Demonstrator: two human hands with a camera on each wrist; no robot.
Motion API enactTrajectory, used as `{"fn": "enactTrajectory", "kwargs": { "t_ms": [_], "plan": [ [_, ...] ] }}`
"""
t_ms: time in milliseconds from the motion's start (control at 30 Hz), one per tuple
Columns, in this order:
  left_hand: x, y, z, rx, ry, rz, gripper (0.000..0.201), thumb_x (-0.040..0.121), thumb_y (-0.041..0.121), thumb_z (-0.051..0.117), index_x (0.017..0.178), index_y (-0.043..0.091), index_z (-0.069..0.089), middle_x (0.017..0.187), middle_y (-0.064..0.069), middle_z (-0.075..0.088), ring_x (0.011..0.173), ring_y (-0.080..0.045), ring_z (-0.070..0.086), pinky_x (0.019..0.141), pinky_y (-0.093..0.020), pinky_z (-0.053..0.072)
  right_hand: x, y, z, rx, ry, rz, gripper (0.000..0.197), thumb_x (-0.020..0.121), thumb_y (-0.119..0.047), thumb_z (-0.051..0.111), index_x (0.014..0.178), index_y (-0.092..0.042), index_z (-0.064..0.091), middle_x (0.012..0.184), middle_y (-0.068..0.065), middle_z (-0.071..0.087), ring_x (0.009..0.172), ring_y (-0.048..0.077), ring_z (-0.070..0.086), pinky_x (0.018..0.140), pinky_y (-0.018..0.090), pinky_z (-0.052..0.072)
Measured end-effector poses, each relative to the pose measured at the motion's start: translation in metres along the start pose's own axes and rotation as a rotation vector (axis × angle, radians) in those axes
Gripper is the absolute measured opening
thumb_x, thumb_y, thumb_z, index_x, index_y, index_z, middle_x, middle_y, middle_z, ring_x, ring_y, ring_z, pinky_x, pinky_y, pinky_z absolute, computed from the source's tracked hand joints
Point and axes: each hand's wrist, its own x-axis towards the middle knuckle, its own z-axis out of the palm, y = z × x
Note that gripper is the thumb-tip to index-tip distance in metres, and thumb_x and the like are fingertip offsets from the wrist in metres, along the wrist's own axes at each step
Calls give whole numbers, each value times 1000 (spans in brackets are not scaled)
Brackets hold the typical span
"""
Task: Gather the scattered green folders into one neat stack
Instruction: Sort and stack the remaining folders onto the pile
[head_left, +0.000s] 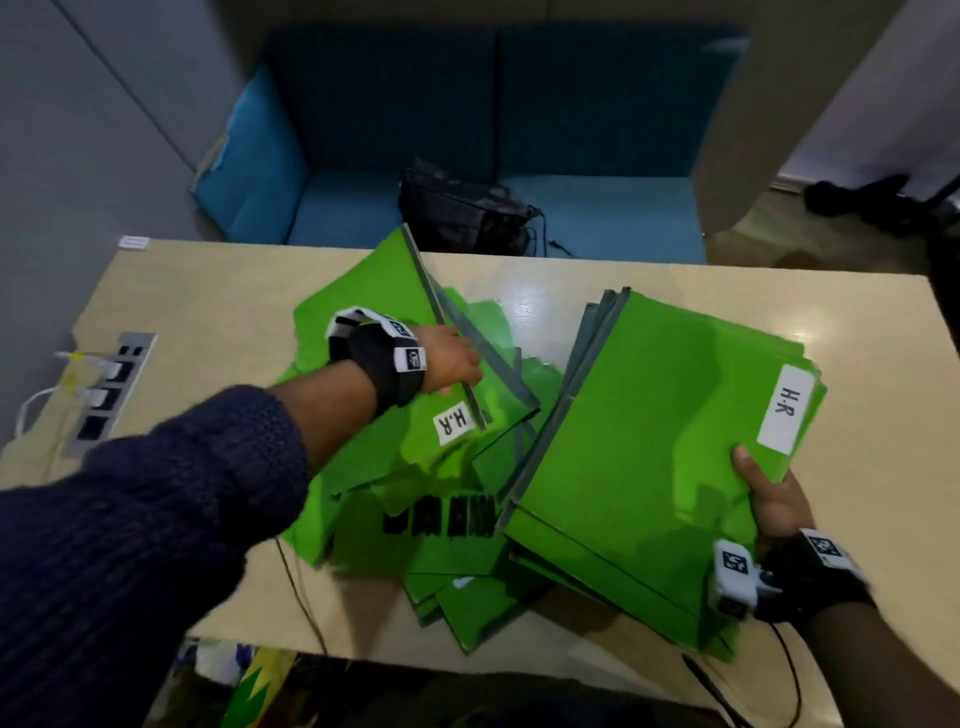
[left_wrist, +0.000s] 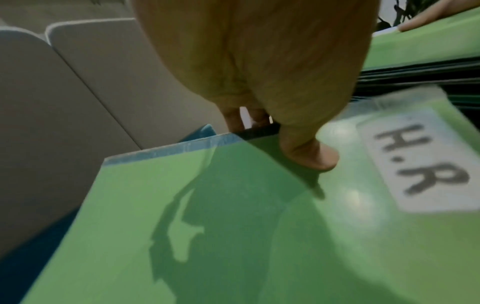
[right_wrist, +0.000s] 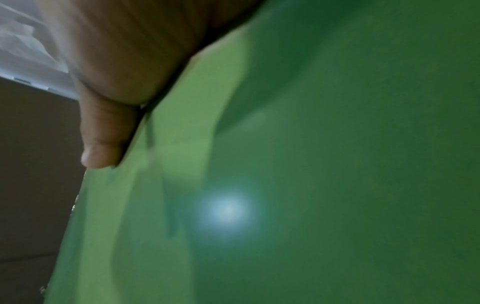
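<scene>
Left hand (head_left: 449, 358) first: its grip is pinched on the grey spine edge of one glossy green plastic folder with a white "H.R" label (head_left: 415, 431), thumb (left_wrist: 309, 152) on the cover and fingers curled over the far edge, and that folder is tipped up off the loose heap of green folders (head_left: 415, 525) sprawled across the middle of the pale wooden table (head_left: 208, 291). Over on the right, the right hand (head_left: 774, 499) has its grip clamped on the near corner of the gathered stack of green folders with grey spines (head_left: 649, 441), thumb on top and the fingers hidden beneath; the stack leans against the heap and juts over the table's near edge. Here is the worry, as I read it: those covers look slick, and the stack is held at one corner only, so the lower folders could fan out or slide off toward the floor if that corner tilts any further. The lifted folder is held by its edge alone, so it may flop open or slip free on its way across, and it could drag the one under it along. The layers already sit askew, so a new folder landing crooked would make squaring up harder. A thin black cable (head_left: 301, 587) trails over the near edge beside the heap, and a sliding folder could snag it.
</scene>
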Motion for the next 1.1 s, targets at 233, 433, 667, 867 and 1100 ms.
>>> {"fn": "enactTrajectory", "kwargs": {
  "t_ms": [233, 433, 667, 867, 1100],
  "plan": [
    [67, 12, -16, -255, 98, -97, 75, 87, 13, 65, 150, 18, 27, 139, -9, 45, 120, -33, 51, 99, -41, 44, 4, 9, -33, -54, 184, 43, 102, 38, -65, 89, 123, -14, 64, 102, 18, 73, 86, 35, 72, 80, 61, 55],
    [72, 8, 4, -417, -23, -51, 83, 74, 11, 74, 146, 29, 38, 150, -4, 25, 134, -25, 34, 102, -34, 44, 10, 17, -36, -95, 195, 54, 70, 56, -62, 82, 111, -22, 65, 106, 14, 73, 90, 31, 70, 82, 46, 56],
    [77, 26, 8, -179, 43, -94, 89, 62, 36, 86, 136, 25, 37, 149, -2, 28, 135, -22, 31, 116, -40, 21, 19, 19, -39, -154, 160, 90, 63, 53, -58, 80, 101, -19, 68, 104, 15, 74, 89, 33, 72, 82, 51, 57],
    [80, 28, -2, -133, 19, -85, 84, 77, 25, 77, 144, 25, 27, 145, 1, 39, 128, -18, 40, 113, -38, 31, 22, 22, -43, -213, 164, 100, 91, 34, -78, 80, 103, -20, 69, 97, 8, 76, 84, 30, 73, 76, 47, 60],
    [87, 42, 8, -14, 50, -32, 71, 87, 2, 57, 147, 24, 26, 151, -2, 31, 134, -24, 33, 115, -40, 21, 22, 25, -45, -283, 201, 98, 89, 43, -78, 76, 111, -20, 69, 103, 12, 75, 89, 31, 72, 84, 51, 58]
  ]
}}
